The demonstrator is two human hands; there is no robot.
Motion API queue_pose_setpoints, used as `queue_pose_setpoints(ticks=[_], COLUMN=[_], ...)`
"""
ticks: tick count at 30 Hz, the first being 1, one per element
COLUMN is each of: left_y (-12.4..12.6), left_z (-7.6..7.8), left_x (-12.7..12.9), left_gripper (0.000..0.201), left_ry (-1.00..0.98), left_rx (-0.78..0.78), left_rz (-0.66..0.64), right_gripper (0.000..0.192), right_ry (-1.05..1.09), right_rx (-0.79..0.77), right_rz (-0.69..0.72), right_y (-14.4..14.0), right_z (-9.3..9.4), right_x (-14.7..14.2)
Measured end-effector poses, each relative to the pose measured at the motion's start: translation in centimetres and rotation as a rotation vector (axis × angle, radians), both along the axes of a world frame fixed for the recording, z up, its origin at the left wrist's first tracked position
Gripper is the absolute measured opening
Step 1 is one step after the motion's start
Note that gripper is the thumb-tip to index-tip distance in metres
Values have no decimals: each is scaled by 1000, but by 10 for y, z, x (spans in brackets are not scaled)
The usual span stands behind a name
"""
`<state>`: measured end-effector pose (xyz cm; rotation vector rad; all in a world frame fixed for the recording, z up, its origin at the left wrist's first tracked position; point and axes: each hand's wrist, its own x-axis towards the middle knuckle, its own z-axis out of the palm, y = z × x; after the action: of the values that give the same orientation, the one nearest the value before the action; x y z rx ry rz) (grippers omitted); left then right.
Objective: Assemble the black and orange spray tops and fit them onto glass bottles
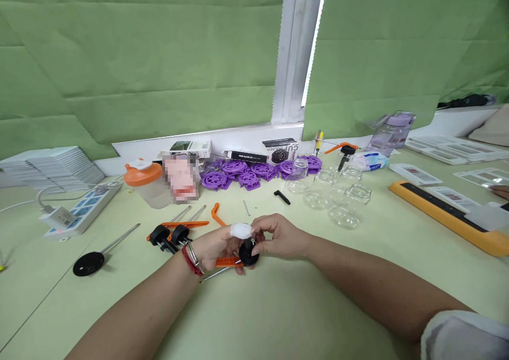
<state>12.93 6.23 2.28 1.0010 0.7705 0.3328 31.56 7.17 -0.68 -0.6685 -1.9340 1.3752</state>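
Left hand [217,246] and right hand [278,238] met just short of the near edge, mid-worktop [278,317], forearms angling in from both sides. Left closed around orange clamp [226,262]; right pinched by its fingertips onto black knob [248,254] at the clamp's end. White wrap on left thumb, red bracelet at wrist.

Beyond, largest first:
- long orange tray [445,211] toward right edge;
- power strip [79,211] toward left edge;
- orange-lidded shaker [145,185] left of centre, near far edge;
- purple wheels [246,174] heaped along far edge;
- clear glass jars [338,195] right of centre, clustered;
- spare clamps [175,233] lying just left of the left hand;
- black disc on rod [89,263] alone, further left.

Step in hand, judged: fitting or turning the knob on the clamp, worktop not bearing the piece. Thread and any loose small part hidden under fingers; cannot tell how far seated. Next move calls for steady left grip against twist, fine fingertip turning on right.
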Motion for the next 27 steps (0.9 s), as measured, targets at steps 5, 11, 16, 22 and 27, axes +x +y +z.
queue_pose_setpoints(ticks=[5,11,16,22,27], left_y=[0,-1,-1,0,1], left_z=[0,1,2,1,0], left_x=[0,0,0,-1,-1], left_gripper=[39,39,38,39,40], left_ry=[5,18,22,14,13], left_rx=[-9,-20,-25,-35,-32], left_rz=[5,15,15,8,14], right_gripper=[28,25,26,25,24], right_ry=[15,17,35,55,65], right_rx=[-50,-58,-71,-88,-86], right_rz=[-46,-39,-28,-13,-6], right_y=[-1,-2,-1,0,0], right_z=[-3,-1,-3,-5,-4], right_x=[-1,-1,-2,-2,-2])
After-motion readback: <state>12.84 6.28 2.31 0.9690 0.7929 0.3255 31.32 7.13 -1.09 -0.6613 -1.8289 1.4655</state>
